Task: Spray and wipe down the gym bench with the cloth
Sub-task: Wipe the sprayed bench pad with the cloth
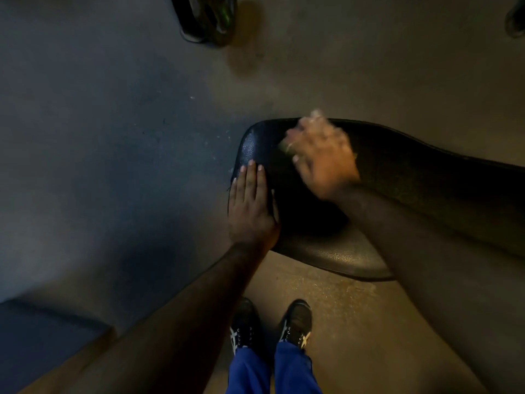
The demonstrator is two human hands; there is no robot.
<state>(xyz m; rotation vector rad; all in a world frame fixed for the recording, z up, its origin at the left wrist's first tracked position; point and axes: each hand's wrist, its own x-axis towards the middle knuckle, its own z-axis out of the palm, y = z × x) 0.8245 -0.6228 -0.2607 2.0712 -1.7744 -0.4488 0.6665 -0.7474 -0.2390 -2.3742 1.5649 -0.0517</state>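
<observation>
Forearms, yours, cross lower frame. Left hand [250, 206]: flat, fingers extended, bracing the surface [420, 177] at centre. Right hand [321, 155]: blurred, grip pressing cloth [285, 145], barely visible. Step: wiping, seemingly. Next: cover remaining padding rightward.

The gym bench pad [335, 251] is covered in black vinyl or leather-like upholstery with a fine pebbled grain; its curved end shows a soft sheen where light catches it. The floor [113, 137] is a dull, matt surface, lightly scuffed and speckled with pale flecks. The shoes [297, 322] look like dark mesh with pale glossy stripes and laces. The trousers [295, 371] are smooth, bright blue woven cloth.
</observation>
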